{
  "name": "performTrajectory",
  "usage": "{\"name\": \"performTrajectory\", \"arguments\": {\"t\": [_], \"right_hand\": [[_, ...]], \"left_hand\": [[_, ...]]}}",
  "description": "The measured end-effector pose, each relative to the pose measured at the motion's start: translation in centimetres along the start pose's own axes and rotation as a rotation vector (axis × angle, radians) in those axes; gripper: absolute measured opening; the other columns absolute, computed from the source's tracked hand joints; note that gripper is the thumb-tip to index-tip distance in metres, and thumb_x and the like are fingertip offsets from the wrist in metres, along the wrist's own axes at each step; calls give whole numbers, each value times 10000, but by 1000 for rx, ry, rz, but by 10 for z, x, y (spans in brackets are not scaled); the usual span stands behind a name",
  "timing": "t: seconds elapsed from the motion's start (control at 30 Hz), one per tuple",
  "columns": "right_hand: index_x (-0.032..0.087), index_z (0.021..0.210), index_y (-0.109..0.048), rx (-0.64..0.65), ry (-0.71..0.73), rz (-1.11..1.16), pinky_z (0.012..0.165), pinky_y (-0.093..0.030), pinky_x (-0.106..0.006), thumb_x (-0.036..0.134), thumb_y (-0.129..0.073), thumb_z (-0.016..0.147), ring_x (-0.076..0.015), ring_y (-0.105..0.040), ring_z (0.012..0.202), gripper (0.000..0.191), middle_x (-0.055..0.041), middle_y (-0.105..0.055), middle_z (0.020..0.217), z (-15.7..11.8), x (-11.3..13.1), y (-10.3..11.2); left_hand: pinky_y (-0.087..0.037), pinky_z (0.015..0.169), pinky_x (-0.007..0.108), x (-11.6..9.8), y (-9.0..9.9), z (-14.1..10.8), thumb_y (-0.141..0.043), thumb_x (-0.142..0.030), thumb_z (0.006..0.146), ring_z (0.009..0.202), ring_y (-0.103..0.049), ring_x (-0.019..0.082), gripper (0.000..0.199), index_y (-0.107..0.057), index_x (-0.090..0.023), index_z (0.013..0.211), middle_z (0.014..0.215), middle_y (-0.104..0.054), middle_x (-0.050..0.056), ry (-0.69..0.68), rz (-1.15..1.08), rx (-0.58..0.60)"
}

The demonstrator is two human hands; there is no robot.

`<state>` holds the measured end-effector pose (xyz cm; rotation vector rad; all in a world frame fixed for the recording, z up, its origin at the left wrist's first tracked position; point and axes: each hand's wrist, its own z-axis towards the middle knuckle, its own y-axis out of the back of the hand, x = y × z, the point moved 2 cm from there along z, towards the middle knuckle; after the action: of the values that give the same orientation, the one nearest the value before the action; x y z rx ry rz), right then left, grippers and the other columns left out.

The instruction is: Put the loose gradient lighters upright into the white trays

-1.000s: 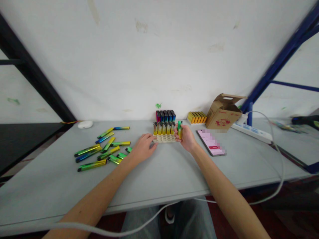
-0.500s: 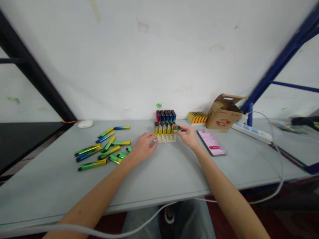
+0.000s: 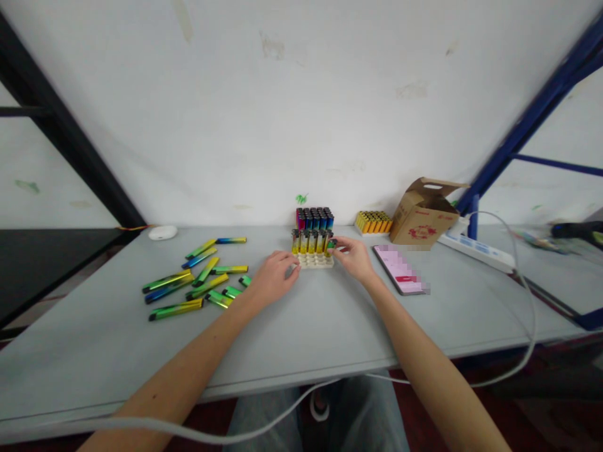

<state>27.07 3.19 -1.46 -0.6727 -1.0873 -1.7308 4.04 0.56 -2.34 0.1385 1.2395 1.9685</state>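
A pale tray with holes rests on the table before me, several yellow-green lighters upright along its back rows. At the tray's left end my left hand grips its edge between thumb and fingers. My right hand pinches a green lighter at the right end of the row; it stands nearly upright, its lower part partly behind my fingers. To the left, loose lighters in green, yellow and blue lie scattered, a few partly behind my left arm.
Behind the tray stands a block of pink and blue lighters. A tray of orange lighters, an opened cardboard box, a phone and a power strip are on the right. A white case sits back left. A cable crosses the table edge.
The lighter in my right hand has gone from tilted sideways to nearly upright, moving slightly left against the row's right end. My left hand has stayed at the tray.
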Motion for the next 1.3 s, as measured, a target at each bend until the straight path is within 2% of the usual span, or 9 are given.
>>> {"name": "performTrajectory", "arguments": {"t": [0.13,0.33,0.47,0.6,0.8,0.97,1.1,1.2,1.3], "right_hand": [[204,878,-699,-7,39,-68,717,-506,-320,290,-611,776,-178,-637,740,160,-51,-717,939,-2,1,0],[208,1067,-585,-91,-28,-95,704,-493,-313,283,-643,765,-192,-657,773,316,-32,-708,834,-3,-3,-1],[209,919,-600,-107,-22,-195,697,-473,-309,311,-650,755,-186,-636,758,199,-25,-684,835,-4,-5,-1],[203,884,-627,-123,-37,-274,729,-461,-323,323,-666,730,-182,-586,731,198,-28,-659,831,-4,-7,0],[212,767,-646,-43,-147,-337,704,-431,-301,315,-685,722,-172,-567,697,119,-17,-643,728,-7,-10,0],[199,797,-674,40,-188,-425,698,-430,-312,373,-701,742,-195,-603,741,185,-59,-692,802,-9,-12,0],[200,805,-691,63,-175,-473,717,-441,-318,370,-714,741,-209,-616,766,183,-74,-703,819,-9,-12,-1],[198,835,-699,73,-179,-501,728,-441,-320,375,-704,751,-218,-625,791,196,-84,-713,848,-9,-9,-1],[183,974,-689,104,-210,-541,740,-435,-326,421,-677,775,-229,-636,821,310,-94,-725,909,-9,-5,-1]], "left_hand": [[-488,941,413,1,-1,-1,-482,-270,921,984,-603,237,209,-673,-200,969,993,-675,75,15,1,21],[-487,949,420,-1,-3,-1,-488,-262,917,988,-606,246,211,-669,-179,988,1007,-673,91,4,26,49],[-491,947,419,0,-4,-2,-492,-261,913,1000,-605,245,204,-666,-189,993,1019,-668,89,8,22,45],[-486,963,423,2,-3,-2,-486,-275,915,1013,-604,243,215,-663,-194,1005,1024,-660,88,23,22,55],[-481,975,431,3,-4,-3,-481,-292,911,1025,-602,252,249,-657,-184,1051,1066,-640,102,40,19,78],[-478,976,430,19,21,4,-461,-312,895,1009,-617,244,246,-664,-193,965,1077,-644,97,97,25,58],[-519,902,408,45,47,3,-545,-349,814,874,-659,230,191,-677,-215,780,889,-708,61,105,-15,187],[-487,986,444,56,62,-1,-643,-441,755,1026,-660,266,233,-732,-230,797,1100,-721,94,91,-59,282],[-402,1078,493,53,74,-5,-705,-478,706,1295,-507,314,313,-768,-248,909,1349,-599,109,94,-72,425]]}}
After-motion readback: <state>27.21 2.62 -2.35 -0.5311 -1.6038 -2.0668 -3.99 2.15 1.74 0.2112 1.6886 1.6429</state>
